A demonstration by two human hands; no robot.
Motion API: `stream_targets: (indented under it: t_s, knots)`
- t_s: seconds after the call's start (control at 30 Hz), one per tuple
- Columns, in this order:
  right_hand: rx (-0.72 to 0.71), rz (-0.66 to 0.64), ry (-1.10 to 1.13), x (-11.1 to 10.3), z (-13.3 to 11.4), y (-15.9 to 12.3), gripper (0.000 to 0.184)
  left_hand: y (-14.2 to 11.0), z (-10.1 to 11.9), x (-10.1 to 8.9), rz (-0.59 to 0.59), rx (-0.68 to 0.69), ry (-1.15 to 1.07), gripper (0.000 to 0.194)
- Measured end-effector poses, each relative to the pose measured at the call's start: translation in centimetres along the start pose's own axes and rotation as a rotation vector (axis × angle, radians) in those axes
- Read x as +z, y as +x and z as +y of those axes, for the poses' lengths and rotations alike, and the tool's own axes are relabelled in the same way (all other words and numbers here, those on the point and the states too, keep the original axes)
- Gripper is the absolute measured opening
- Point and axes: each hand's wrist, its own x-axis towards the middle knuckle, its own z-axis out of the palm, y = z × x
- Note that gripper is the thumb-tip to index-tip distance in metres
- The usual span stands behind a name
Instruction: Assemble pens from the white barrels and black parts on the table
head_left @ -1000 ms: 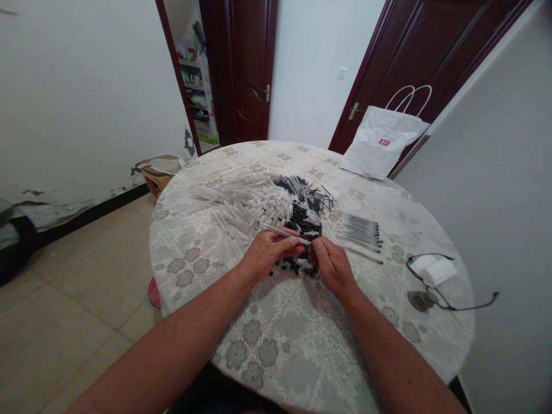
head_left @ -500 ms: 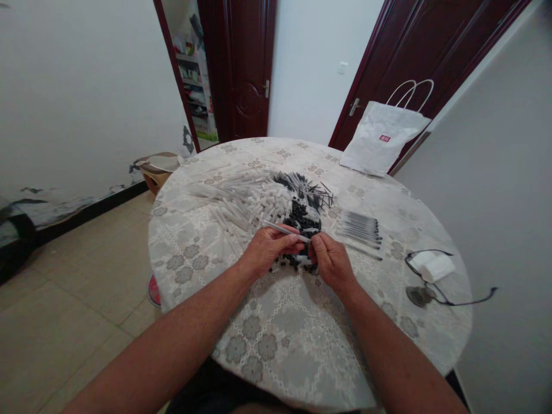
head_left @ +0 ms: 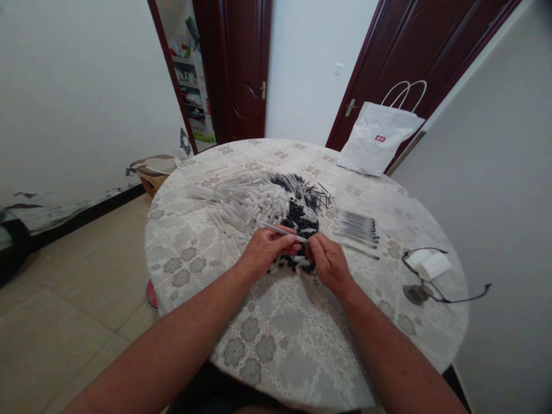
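Note:
My left hand (head_left: 268, 248) is closed round a thin whitish pen barrel (head_left: 272, 227), which slants down to the right over the table. At the barrel's right end, the fingers of my right hand (head_left: 329, 262) are pinched together; any small part between them is hidden. Below and behind my hands lies a heap of small black plugs (head_left: 296, 214). A pile of loose whitish barrels (head_left: 235, 198) spreads to the left, and dark, thin pen refills (head_left: 317, 197) lie behind the plugs. Right of my right hand, several pens with dark ends (head_left: 356, 225) are lined up side by side.
A patterned cloth covers the round table (head_left: 254, 339). Eyeglasses (head_left: 448, 300), a white folded tissue-like item (head_left: 433, 264) and a small round dark object (head_left: 416, 294) lie at the right. A white paper bag (head_left: 377, 138) stands at the back right edge.
The whole view has shifted slightly as my head moved. Both hands keep the same grip on the pen barrel, with hardly any visible movement.

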Motion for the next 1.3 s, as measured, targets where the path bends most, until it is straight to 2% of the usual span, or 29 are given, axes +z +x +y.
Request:
stream_targets:
  t_s: [0.13, 0.3, 0.57, 0.77, 0.93, 1.1, 1.2, 1.3]
  knots:
    - [-0.008, 0.068, 0.019, -0.1, 0.1, -0.1, 0.019, 0.1, 0.0, -0.1, 0.008, 0.007, -0.016, 0.033]
    - [-0.068, 0.068, -0.069, 0.0, -0.1, 0.0, 0.012, 0.0, 0.3, -0.1, 0.017, 0.007, -0.012, 0.032]
    - [-0.011, -0.019, -0.036, 0.0, -0.3, 0.0, 0.037, -0.1, 0.2, 0.1, 0.010, -0.007, -0.005, 0.033]
    - [-0.078, 0.007, -0.063, -0.4, -0.3, 0.1, 0.018, -0.1, 0.2, 0.2, 0.024, 0.004, 0.026, 0.035]
    - [-0.118, -0.022, -0.115, -0.6, -0.3, 0.1, 0.023, -0.3, 0.4, 0.4, 0.023, 0.013, 0.078, 0.034]
    - [-0.152, 0.008, -0.116, -0.8, -0.2, 0.2, 0.015, -0.5, 0.5, 0.6, -0.048, 0.111, 0.361, 0.027]
    - [-0.186, 0.094, -0.172, -1.3, -0.1, 0.4, 0.017, -0.7, -0.1, 0.4, -0.078, 0.301, 0.666, 0.020]
    - [-0.168, 0.286, -0.210, -2.0, 0.3, 0.5, 0.016, -0.7, -1.0, 0.1, -0.162, 0.526, 1.047, 0.021]
